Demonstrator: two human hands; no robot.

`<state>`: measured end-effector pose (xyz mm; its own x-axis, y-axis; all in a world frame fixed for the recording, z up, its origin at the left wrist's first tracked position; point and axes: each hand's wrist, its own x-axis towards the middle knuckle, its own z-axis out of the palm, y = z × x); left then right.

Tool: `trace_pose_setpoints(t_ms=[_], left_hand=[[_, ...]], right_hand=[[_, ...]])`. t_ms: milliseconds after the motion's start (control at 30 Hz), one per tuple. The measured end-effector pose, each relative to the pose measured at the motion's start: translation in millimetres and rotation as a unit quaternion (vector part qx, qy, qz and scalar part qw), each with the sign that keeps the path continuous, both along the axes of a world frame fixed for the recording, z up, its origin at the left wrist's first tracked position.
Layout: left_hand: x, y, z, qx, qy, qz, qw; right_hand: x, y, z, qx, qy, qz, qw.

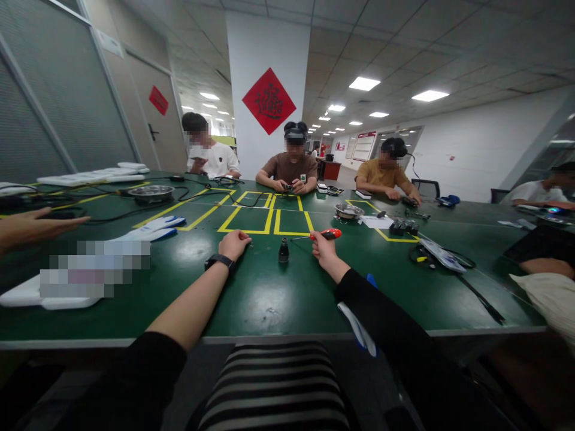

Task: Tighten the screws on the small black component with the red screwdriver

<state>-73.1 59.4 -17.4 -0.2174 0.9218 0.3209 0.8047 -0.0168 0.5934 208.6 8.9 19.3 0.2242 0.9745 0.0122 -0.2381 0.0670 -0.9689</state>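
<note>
My right hand [327, 254] is closed around a screwdriver [331, 234] with a red and black handle. Its thin shaft points left, just above the table. Between my hands a small black part [283, 251], shaped like a bottle with a narrow metallic top, stands upright on the green table [269, 293]. The screwdriver's tip is near this part's top; whether they touch I cannot tell. My left hand [232, 244], with a dark band at the wrist, rests on the table with fingers pinched together. Something tiny shows at its fingertips, too small to name.
White and blue gloves [155, 229] lie to the left, another glove [358, 329] at the front edge under my right forearm. Metal bowls [348, 211] [151, 193], black blocks [403, 227] and cables lie about. Several people sit around; another person's hand [40, 227] reaches in at left.
</note>
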Motion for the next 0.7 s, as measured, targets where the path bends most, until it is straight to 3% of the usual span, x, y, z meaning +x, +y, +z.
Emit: trace_pose_setpoints(t_ms=[267,567,700], left_hand=[[-2.4,7.6,0.0,-0.002,-0.004,-0.062,0.998],[-1.1,6.3,-0.6,0.02,-0.015,-0.079,0.997],[-0.6,5.7,-0.2,0.031,-0.022,-0.088,0.995]], right_hand=[[-5.8,-4.4,3.3,-0.032,0.03,0.087,0.995],[-2.8,2.0,-4.1,-0.009,0.029,0.041,0.999],[-3.2,2.4,-4.7,-0.005,0.018,0.068,0.997]])
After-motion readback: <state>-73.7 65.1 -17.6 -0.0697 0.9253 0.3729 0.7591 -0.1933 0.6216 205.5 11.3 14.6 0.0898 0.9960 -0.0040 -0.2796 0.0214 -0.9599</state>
